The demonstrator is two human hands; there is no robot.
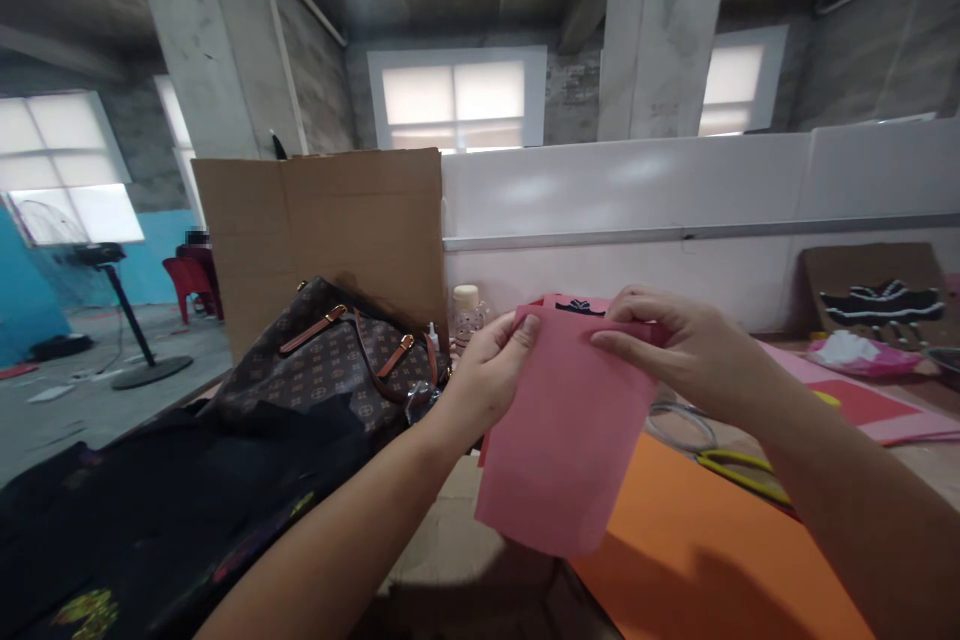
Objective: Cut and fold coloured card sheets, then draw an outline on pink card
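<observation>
A folded pink sheet (566, 430), paper or thin foam by its look, hangs in the air in front of me. My left hand (495, 365) pinches its upper left corner between thumb and fingers. At the upper right edge, my right hand (667, 345) grips the same sheet, thumb in front and fingers behind. A small black piece with white trim (577, 306) shows just behind the sheet's top edge. Below the sheet, an orange sheet (690, 530) lies on the table, partly in shadow.
Yellow-handled scissors (742, 470) and a grey ring (682, 427) lie to the right, near pink and red sheets (877, 410). A brown patterned handbag (330, 350), dark cloth (180, 510) and a cardboard panel (322, 240) stand left. A bottle (466, 310) is behind my left hand.
</observation>
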